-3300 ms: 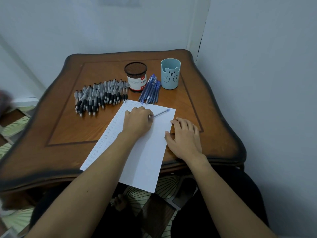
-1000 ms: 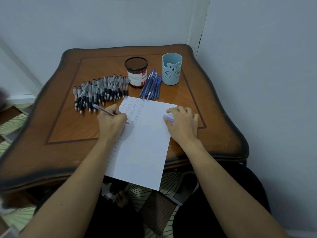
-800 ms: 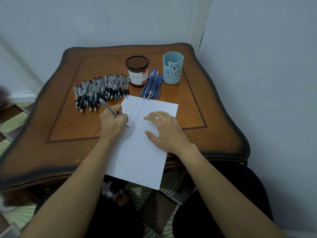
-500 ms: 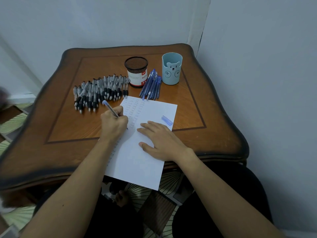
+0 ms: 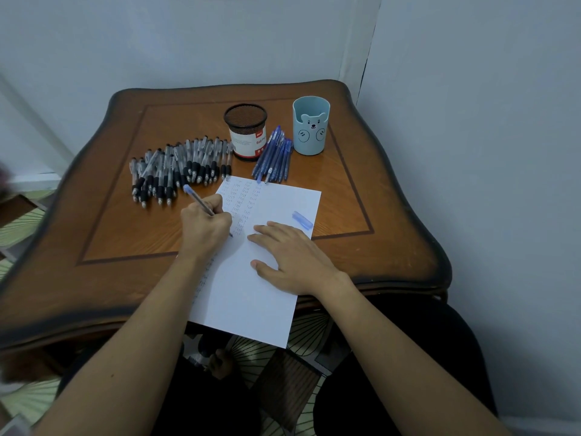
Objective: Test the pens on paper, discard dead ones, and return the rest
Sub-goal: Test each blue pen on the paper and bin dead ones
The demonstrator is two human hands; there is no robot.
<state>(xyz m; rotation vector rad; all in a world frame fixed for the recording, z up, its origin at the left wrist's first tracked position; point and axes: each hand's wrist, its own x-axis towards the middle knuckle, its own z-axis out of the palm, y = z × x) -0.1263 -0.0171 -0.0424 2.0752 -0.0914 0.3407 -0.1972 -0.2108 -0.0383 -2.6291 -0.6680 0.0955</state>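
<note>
Left hand [image 5: 206, 228] pinching a blue pen [image 5: 198, 199], tip on the paper [image 5: 251, 294], which overhangs the table's [image 5: 110, 247] near edge. Right hand [image 5: 292, 256] flat on the sheet, fingers spread. Pen cap [image 5: 302, 220] at the paper's right edge; black-grip pens [image 5: 179, 166] and spare blue pens [image 5: 273, 157] toward the far edge.

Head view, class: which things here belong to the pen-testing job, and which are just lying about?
Job: held pen gripped by the left hand, tip on the paper; right hand flat on the sheet; pen cap on the sheet; black-grip pens; loose blue pens; mesh holder; bear cup.
Just there: table; patterned floor.
</note>
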